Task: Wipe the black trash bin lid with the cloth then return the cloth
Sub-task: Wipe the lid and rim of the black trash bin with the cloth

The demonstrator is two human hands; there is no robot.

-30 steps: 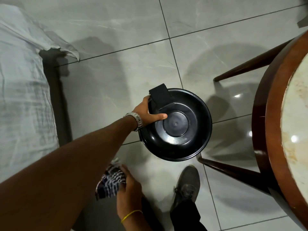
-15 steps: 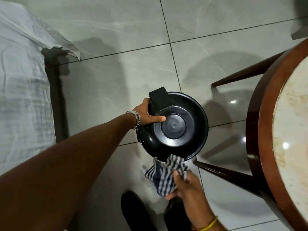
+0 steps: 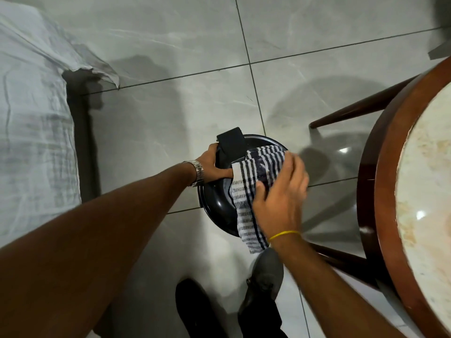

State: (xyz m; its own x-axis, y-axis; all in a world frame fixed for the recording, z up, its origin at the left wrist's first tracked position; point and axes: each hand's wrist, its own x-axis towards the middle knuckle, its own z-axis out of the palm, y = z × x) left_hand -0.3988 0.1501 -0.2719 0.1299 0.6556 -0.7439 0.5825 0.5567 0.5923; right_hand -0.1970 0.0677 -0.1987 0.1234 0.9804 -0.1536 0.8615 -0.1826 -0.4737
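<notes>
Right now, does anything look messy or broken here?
Nothing looks broken or spilled. The striped cloth just hangs over the near edge of the black lid under the right hand, while the left hand grips the rim.

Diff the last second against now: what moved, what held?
The right hand swung the striped cloth forward and onto the black lid, and now presses it flat there, covering much of the lid. The left hand kept gripping the lid's rim beside the hinge tab.

right: table legs (image 3: pixel 353 112) crowd bin (image 3: pixel 217 203) | left: open floor (image 3: pixel 146 142) (bed (image 3: pixel 31 130) beyond)
</notes>
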